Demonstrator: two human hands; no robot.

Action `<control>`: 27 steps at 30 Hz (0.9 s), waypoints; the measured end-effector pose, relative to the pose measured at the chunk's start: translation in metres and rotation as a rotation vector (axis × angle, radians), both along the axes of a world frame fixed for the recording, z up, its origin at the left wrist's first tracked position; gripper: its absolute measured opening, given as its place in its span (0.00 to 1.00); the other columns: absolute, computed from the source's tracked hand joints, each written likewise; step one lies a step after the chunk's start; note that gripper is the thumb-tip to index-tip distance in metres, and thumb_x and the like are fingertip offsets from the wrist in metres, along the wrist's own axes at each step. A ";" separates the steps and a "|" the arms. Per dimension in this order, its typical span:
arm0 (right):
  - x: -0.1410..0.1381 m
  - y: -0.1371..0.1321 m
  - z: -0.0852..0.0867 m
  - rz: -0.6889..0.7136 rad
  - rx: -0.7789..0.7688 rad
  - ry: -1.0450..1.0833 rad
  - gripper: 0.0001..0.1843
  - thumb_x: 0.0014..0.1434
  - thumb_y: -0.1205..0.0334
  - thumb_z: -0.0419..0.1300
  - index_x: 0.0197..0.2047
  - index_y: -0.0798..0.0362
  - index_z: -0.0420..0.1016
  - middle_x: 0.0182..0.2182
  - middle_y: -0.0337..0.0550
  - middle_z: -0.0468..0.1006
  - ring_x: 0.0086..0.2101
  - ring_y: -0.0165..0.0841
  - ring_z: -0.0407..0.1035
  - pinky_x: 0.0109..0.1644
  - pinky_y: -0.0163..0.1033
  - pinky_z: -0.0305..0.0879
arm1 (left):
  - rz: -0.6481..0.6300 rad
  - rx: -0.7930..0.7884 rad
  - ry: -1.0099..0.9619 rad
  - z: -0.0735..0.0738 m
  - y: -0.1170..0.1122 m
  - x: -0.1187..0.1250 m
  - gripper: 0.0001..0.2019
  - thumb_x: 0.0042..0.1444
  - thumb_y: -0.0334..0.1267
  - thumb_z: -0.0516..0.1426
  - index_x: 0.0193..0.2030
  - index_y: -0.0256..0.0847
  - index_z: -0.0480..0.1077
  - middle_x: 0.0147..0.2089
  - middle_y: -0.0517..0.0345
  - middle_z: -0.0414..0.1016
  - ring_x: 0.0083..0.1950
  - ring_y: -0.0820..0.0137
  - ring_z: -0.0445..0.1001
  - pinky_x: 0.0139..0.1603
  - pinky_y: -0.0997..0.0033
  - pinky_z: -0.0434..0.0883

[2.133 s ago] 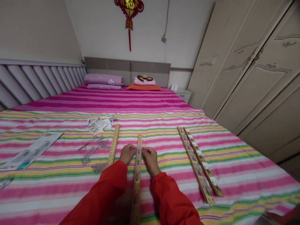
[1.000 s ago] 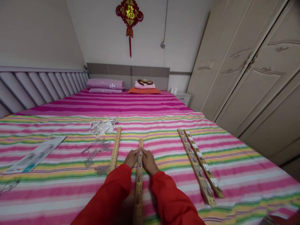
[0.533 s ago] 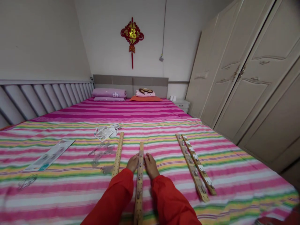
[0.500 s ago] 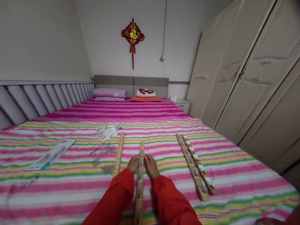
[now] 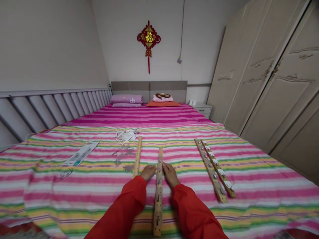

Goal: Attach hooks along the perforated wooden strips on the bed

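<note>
Flanking a long, narrow, pale wooden strip [image 5: 159,190], the left hand [image 5: 149,172] and the right hand [image 5: 170,174] show in my remote view below bright red sleeves [image 5: 119,209]. The strip lies lengthwise on a pink, white, yellow and green striped cloth [image 5: 249,199], with a row of small silvery metal hooks [image 5: 158,198] along its top. I see the left hand half curled, fingertips at the strip's left edge; the right hand is loosely bent, thumb and forefinger at the right edge. From here I cannot tell whether either grips the wood. Just left of the left hand I make out a pale, hole-dotted wooden strip [image 5: 137,157], and near it some greyish clear plastic pieces [image 5: 118,161]. Farther left lies a flat, white rectangular package [image 5: 81,153]. Well to the right, a wooden strip with silvery fittings [image 5: 211,171] rests just beside a wooden strip with white fittings [image 5: 218,167].
</note>
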State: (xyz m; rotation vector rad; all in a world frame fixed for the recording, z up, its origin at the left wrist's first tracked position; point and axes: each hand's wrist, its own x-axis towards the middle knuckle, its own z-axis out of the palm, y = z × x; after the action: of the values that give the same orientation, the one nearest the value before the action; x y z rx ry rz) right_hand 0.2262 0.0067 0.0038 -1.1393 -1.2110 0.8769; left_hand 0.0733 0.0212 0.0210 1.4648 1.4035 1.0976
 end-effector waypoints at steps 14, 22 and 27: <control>-0.003 -0.016 -0.011 -0.088 -0.060 0.243 0.17 0.48 0.47 0.60 0.28 0.54 0.74 0.20 0.35 0.67 0.24 0.31 0.60 0.29 0.36 0.58 | 0.163 0.126 0.834 0.022 -0.017 -0.116 0.27 0.42 0.29 0.57 0.53 0.41 0.70 0.50 0.49 0.76 0.55 0.57 0.69 0.55 0.61 0.62; -0.002 -0.017 -0.011 -0.070 -0.075 0.283 0.19 0.47 0.46 0.61 0.29 0.55 0.75 0.20 0.37 0.69 0.24 0.32 0.62 0.29 0.37 0.60 | 0.228 0.188 0.571 0.026 -0.010 -0.120 0.24 0.37 0.36 0.63 0.46 0.41 0.74 0.41 0.51 0.79 0.46 0.56 0.74 0.50 0.59 0.67; -0.001 -0.017 -0.011 -0.052 -0.083 0.303 0.18 0.47 0.47 0.61 0.31 0.55 0.76 0.21 0.37 0.69 0.25 0.32 0.62 0.30 0.37 0.61 | 0.172 0.190 0.400 0.014 -0.008 -0.132 0.23 0.30 0.35 0.65 0.40 0.40 0.76 0.39 0.51 0.79 0.43 0.58 0.76 0.47 0.60 0.70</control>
State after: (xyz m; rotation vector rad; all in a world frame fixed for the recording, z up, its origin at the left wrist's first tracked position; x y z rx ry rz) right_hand 0.2249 -0.0104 -0.0073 -1.0550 -0.9007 1.0269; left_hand -0.0589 0.0130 0.0348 1.8000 1.7665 1.1076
